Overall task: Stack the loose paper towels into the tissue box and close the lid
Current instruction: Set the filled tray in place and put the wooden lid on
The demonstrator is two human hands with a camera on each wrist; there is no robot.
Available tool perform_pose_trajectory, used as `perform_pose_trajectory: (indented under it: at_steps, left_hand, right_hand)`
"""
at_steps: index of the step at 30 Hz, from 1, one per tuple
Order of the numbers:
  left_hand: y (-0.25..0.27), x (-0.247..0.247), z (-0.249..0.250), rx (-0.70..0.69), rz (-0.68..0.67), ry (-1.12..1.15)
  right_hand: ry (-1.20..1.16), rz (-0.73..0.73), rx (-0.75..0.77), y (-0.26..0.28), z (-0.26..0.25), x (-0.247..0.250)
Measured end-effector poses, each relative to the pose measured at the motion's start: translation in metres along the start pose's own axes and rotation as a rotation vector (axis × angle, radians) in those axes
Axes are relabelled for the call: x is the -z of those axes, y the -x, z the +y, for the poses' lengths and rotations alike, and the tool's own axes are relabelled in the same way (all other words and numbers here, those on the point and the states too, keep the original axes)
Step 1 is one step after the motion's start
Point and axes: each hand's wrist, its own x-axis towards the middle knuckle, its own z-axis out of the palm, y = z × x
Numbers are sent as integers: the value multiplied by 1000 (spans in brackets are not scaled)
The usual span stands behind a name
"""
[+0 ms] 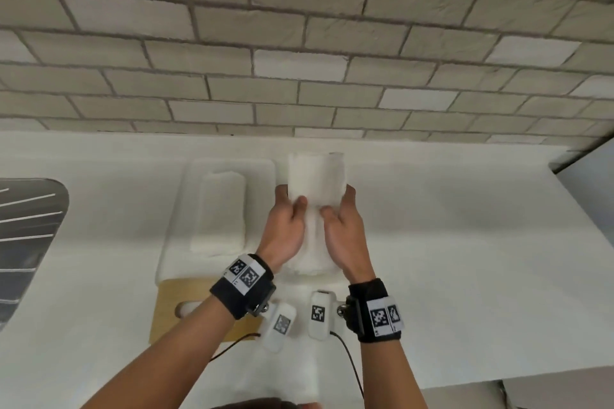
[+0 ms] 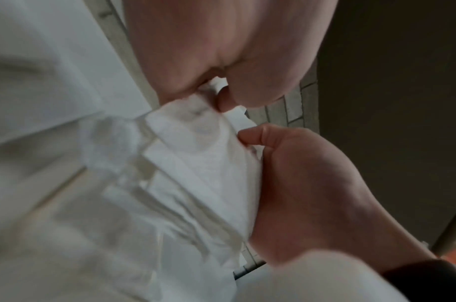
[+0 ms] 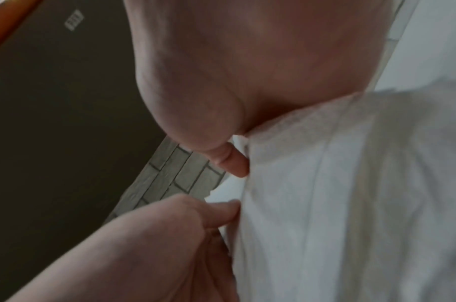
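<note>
A stack of folded white paper towels (image 1: pixel 315 183) stands on end above the white counter, held between both hands. My left hand (image 1: pixel 289 212) grips its left side, thumb in front and fingers behind. My right hand (image 1: pixel 344 214) grips the right side the same way. To the left lies the open white tissue box (image 1: pixel 177 209) with a flat pile of towels (image 1: pixel 221 212) inside. Its wooden lid (image 1: pixel 172 290), with an oval slot, lies at the box's near end. The left wrist view shows the towels' (image 2: pixel 196 173) layered edges, and the right wrist view shows the towels' (image 3: pixel 338 204) broad face.
A metal sink (image 1: pixel 30 242) is set into the counter at far left. A brick wall (image 1: pixel 299 43) rises behind the counter. The counter ends at an edge (image 1: pixel 564 163) on the right. More white paper, blurred, lies near my wrists (image 1: pixel 282 375).
</note>
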Motion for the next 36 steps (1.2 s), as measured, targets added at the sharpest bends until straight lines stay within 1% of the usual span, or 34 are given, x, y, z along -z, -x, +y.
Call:
perform_pose_trajectory:
  at_steps: [2, 5, 8, 11, 13, 15, 16, 18, 19, 20, 21, 23, 24, 25, 27, 29, 32, 34, 36]
  left_hand:
    - [-9, -17, -14, 46, -8, -97]
    - [-20, -30, -39, 167, -47, -280]
    - [-21, -32, -48, 165, -17, -329]
    - [-23, -31, -46, 101, 27, -373]
    - [-25, -30, -45, 72, 20, -417]
    - [-23, -25, -44, 31, 33, -518]
    - [-23, -20, -44, -32, 53, -603]
    - [-31, -12, -37, -222, 61, -705]
    - [-40, -10, -30, -292, 4, -708]
    - [-52, -10, -23, -335, -85, -712]
    - [-65, -12, -19, -346, -203, -738]
    - [-86, -22, -17, -320, -457, -867]
    - [-94, -28, -22, -292, -557, -963]
    - [-100, -33, -27, -266, -625, -1056]
    - [-108, -42, -34, -238, -698, -1181]
    - [-118, -47, -30, -214, -772, -1219]
    - [-135, -49, -25, -203, -877, -1280]
    - [-142, -49, -30, -199, -896, -1286]
    - [-140, -51, -34, -210, -877, -1272]
  right_hand:
    - [119, 10, -50, -14, 17, 12]
    - [348, -72, -148, -23, 48, 22]
    - [388, -40, -134, -24, 68, 27]
    - [377, -10, -105, -27, 71, 24]
    - [390, -18, -97, -27, 72, 21]
    - [431, -16, -62, -21, 69, 23]
    - [490, 6, -8, -18, 65, 26]
    - [613, 84, 154, -10, 53, 30]
    - [641, 93, 238, -6, 48, 29]
    - [683, 61, 305, -3, 44, 26]
    - [744, -16, 333, -1, 44, 21]
    - [868, -225, 276, 3, 51, 12]
    - [895, -309, 237, 4, 57, 10]
    - [894, -366, 205, 4, 62, 12]
    - [861, -443, 163, -2, 67, 17]
    - [860, -494, 148, -8, 71, 20]
    - [889, -501, 150, -15, 81, 17]
    - [912, -490, 145, -17, 86, 14]
    - [934, -469, 129, -20, 84, 12]
